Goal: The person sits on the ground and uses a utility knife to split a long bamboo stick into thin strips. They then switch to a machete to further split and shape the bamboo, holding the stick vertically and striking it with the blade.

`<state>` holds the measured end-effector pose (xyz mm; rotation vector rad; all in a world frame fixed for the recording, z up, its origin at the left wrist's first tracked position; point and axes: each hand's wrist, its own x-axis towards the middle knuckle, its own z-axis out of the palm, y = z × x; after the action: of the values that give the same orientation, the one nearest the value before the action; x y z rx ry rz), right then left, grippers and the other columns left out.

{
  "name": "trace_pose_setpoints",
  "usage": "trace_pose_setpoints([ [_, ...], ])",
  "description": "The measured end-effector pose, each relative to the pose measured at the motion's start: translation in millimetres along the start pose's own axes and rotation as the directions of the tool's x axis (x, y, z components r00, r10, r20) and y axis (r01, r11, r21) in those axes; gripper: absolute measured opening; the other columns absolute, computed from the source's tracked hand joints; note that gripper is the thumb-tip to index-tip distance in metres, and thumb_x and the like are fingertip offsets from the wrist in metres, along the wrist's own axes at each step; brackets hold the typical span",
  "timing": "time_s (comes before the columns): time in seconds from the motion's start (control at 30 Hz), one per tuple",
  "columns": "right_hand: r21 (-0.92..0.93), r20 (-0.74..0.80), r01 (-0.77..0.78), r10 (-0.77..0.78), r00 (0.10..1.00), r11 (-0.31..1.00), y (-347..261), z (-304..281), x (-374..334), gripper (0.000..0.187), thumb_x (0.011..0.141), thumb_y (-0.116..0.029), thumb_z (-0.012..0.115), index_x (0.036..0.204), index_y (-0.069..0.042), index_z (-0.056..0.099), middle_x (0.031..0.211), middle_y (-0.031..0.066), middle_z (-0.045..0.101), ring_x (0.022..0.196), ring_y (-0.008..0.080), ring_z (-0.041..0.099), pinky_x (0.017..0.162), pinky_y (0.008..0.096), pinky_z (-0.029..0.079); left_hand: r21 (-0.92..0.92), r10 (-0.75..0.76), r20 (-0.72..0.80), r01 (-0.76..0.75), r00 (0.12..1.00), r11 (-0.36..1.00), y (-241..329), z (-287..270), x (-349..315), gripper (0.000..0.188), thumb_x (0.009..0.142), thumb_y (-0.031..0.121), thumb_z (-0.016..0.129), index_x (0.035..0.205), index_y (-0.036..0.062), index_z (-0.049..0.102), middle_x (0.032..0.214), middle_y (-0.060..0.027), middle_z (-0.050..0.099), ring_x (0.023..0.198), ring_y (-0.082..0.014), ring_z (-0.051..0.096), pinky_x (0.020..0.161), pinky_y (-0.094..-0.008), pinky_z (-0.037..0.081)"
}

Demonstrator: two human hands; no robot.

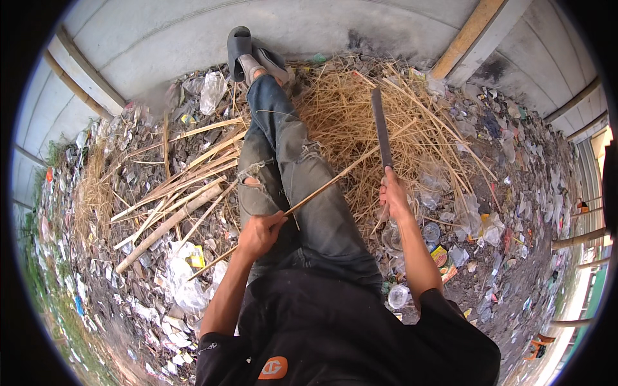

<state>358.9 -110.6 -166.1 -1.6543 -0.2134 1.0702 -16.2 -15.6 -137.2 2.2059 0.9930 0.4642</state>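
Sitting on littered ground with one leg stretched out ahead of me, I am holding a thin bamboo strip (322, 188) in my left hand (259, 233), fingers (273, 220) curled tight around its near part. The strip's long axis is running diagonally, from low on my left, across my thigh in torn grey jeans (302, 193), up and to the right toward the pile of dry straw-coloured shavings (360, 116). My right hand (394, 196) is gripping the handle of a long flat dark blade (381, 125), fingers wrapped closed around it, the blade pointing up and away from me, nearly upright in the view. The strip's far part is passing just to the left of the right hand, so the blade hand is the nearer one to that end, and the blade is standing crosswise to the strip. Split bamboo lengths (174, 206) are lying to my left among plastic scraps. My foot in a grey sandal (248, 55) is resting by a pale concrete wall (161, 45). The strip's far tip is getting lost among the shavings, and the blade's handle is hidden inside my fist.
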Motion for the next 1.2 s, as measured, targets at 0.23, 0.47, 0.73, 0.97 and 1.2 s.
trace_pose_setpoints([
  [0.23,-0.155,0.188,0.014,0.016,0.982,0.988,10,37,-44,0.044,0.101,-0.046,0.060,0.080,-0.008,0.053,0.061,-0.0037,0.045,0.045,0.0064,0.040,0.041,0.0245,0.032,-0.006,0.030,-0.086,-0.030,0.996,1.000,-8,3,-9,0.022,0.094,0.020,0.070,0.108,0.0036,0.073,0.088,-0.0221,0.071,0.081,-0.0425,0.068,0.066,-0.0461,0.054],
  [0.47,-0.110,0.009,0.049,-0.048,0.999,0.993,0,14,-15,0.043,0.102,-0.045,0.059,0.080,-0.009,0.052,0.060,-0.0035,0.045,0.043,0.0073,0.040,0.039,0.0262,0.032,0.151,-0.062,-0.017,0.064,0.998,0.987,4,6,0,0.019,0.093,0.022,0.071,0.109,0.0115,0.075,0.090,-0.0186,0.073,0.082,-0.0406,0.070,0.067,-0.0461,0.056],
  [0.73,-0.023,-0.013,0.038,-0.039,0.999,0.999,-11,2,-22,0.039,0.102,-0.046,0.059,0.085,-0.011,0.052,0.061,-0.0043,0.043,0.043,0.0070,0.038,0.039,0.0267,0.032,0.075,-0.048,-0.067,0.053,0.997,0.996,0,-3,-11,0.021,0.093,0.023,0.072,0.107,0.0083,0.075,0.089,-0.0179,0.073,0.081,-0.0395,0.070,0.067,-0.0457,0.056],
  [0.97,-0.164,0.230,-0.063,0.100,0.968,0.984,13,25,-60,0.043,0.100,-0.050,0.060,0.082,-0.013,0.047,0.060,-0.0049,0.043,0.043,0.0061,0.037,0.040,0.0249,0.033,0.087,-0.003,-0.067,0.009,0.998,0.996,-19,14,-5,0.022,0.092,0.022,0.073,0.105,0.0050,0.075,0.086,-0.0185,0.072,0.078,-0.0395,0.070,0.066,-0.0449,0.055],
  [1.2,0.102,0.023,-0.094,0.093,0.995,0.990,-17,4,-24,0.044,0.100,-0.050,0.060,0.084,-0.010,0.051,0.059,-0.0045,0.043,0.044,0.0063,0.039,0.040,0.0252,0.033,0.043,-0.022,-0.106,0.026,0.994,0.999,-7,2,-10,0.023,0.090,0.020,0.076,0.104,0.0017,0.076,0.088,-0.0210,0.073,0.078,-0.0375,0.072,0.067,-0.0418,0.056],
])
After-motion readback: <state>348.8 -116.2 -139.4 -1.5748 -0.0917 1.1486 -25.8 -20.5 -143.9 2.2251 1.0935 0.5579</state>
